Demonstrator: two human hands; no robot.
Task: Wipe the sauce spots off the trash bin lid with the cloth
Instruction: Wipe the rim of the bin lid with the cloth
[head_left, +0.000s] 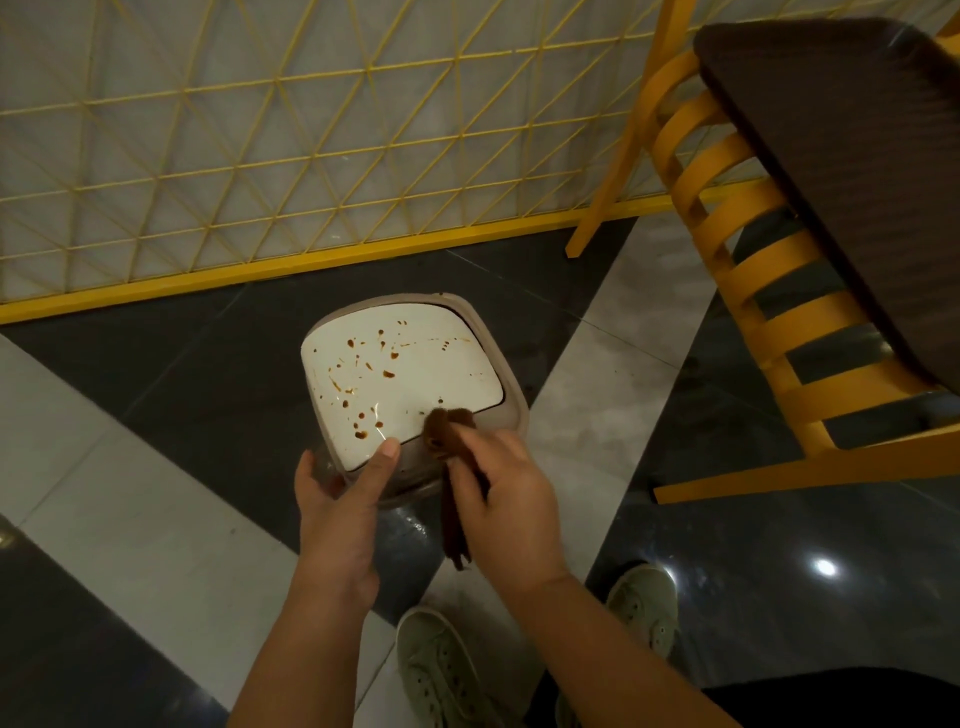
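One trash bin lid (415, 364), white, squarish w/ rounded corners, set in a greyish-brown rim, sits on the floor (171, 395) mid-scene, just near of the yellow lattice fence (291, 156). Lid is glossy, speckled w/ brown sauce spots (366, 374): most crowd the left half and the near-left corner, a thinner streaky line runs toward the far right; right half mostly clean. Exact spot count can't be told, well over a dozen, some dots, some drips. One cloth (449, 431), dark brown, bunched at its far end and touching the lid's near edge, right of centre; the rest hangs as a strip toward the near side, betw. the two hands. Right hand (506, 499) grips the cloth, fingers curled round it & pressing the bunched end down on the lid; fingertips mostly hidden by the cloth. Left hand (340, 499) holds the bin's near-left corner: thumb lies flat on the lid's near edge, other fingers wrap round the outer left side, partly out of sight. Two hands, two bare forearms. Two pale green shoes (441, 670) near the bottom edge, one left, one right. One yellow slatted chair (753, 270) at right, partly under one dark brown surface (852, 156) at far right. Floor is dark & pale glossy tiles.
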